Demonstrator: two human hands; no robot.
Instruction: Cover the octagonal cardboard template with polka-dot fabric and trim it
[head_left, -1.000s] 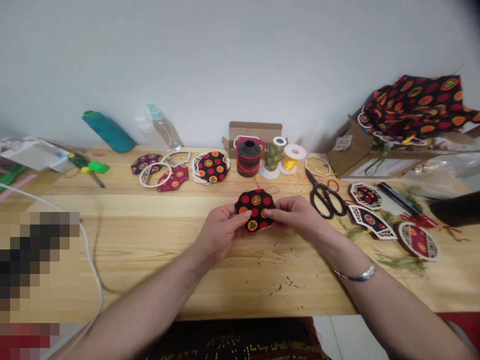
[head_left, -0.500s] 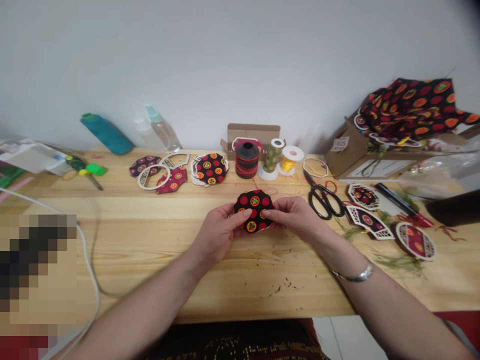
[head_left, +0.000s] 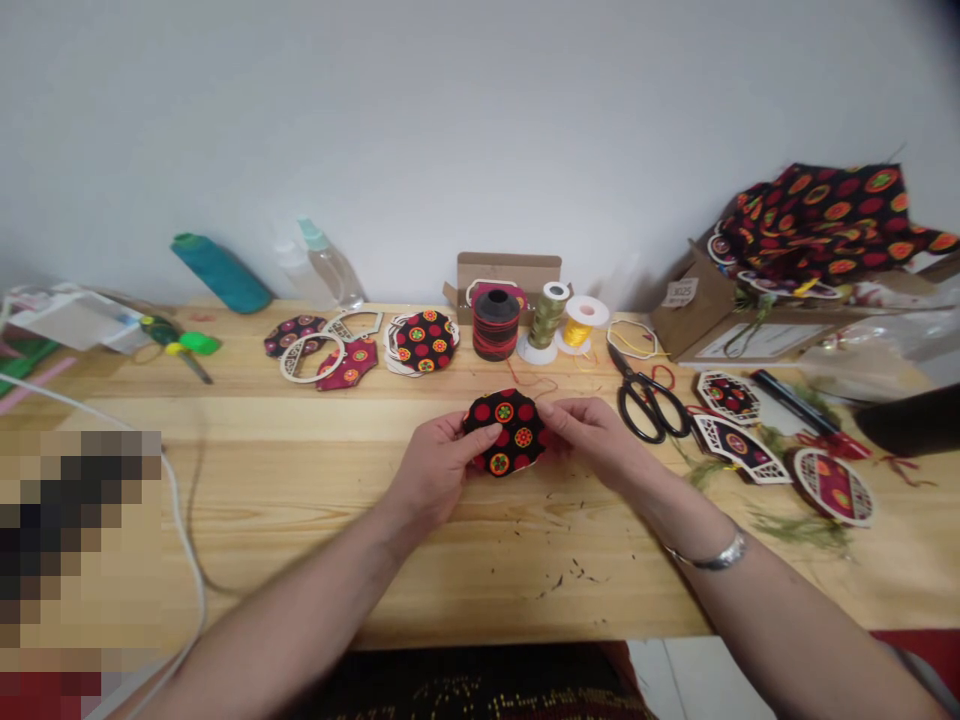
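A round, black fabric-covered piece point(head_left: 517, 438) with red dots and orange-green flower circles is held between both hands above the table. My left hand point(head_left: 442, 455) grips its left side, thumb flat on the printed face and fingers underneath. At the upper right edge, my right hand point(head_left: 585, 430) pinches the piece with the thumb along its rim; the other fingers are partly hidden behind. Beyond the hands stand a spool of red-black cord point(head_left: 496, 325), a green thread spool point(head_left: 546, 322) and a yellow thread spool point(head_left: 583, 325). Black-handled scissors point(head_left: 649, 400) lie to the right of my right hand.
Stacked fabric-covered rounds point(head_left: 422, 342) and a pale ring frame point(head_left: 313, 357) lie at the back left. A cardboard box point(head_left: 675, 315) topped with patterned cloth point(head_left: 825, 225) stands right. Framed ornaments point(head_left: 832, 487) lie there too. A white cable point(head_left: 180, 530) crosses the left side. Dark scraps dot the table point(head_left: 435, 590).
My right thumb has shifted from the face of the piece to its upper right edge, uncovering more of the print. The left hand keeps its hold. The camera view has moved slightly.
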